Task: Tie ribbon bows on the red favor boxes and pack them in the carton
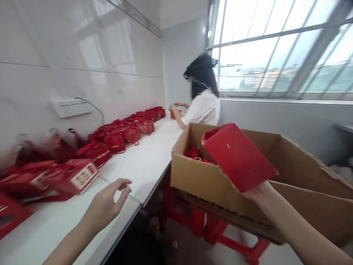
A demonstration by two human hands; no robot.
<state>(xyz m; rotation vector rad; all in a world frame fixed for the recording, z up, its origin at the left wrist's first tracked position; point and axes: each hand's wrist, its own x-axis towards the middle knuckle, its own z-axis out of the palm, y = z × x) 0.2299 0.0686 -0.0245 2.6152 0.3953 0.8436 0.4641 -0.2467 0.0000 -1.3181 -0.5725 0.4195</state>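
My right hand (pixel 257 193) grips a red gift box (pixel 239 156) from below, its flat plain side facing me. The box is held tilted above the near part of an open cardboard carton (pixel 209 184). More red pieces (pixel 194 152) lie inside that carton, at its left end. My left hand (pixel 110 200) hovers over the edge of the white table, fingers loosely curled, thumb and fingertips a little apart with nothing between them. Nearest to it is a red gift box with a pale patterned panel (pixel 73 176).
Rows of red gift boxes (pixel 116 141) line the wall side of the white table (pixel 143 154). A co-worker (pixel 204 106) sits at its far end, hands on a red box. Red plastic stools (pixel 237 246) stand under the carton. A barred window (pixel 275 55) is behind.
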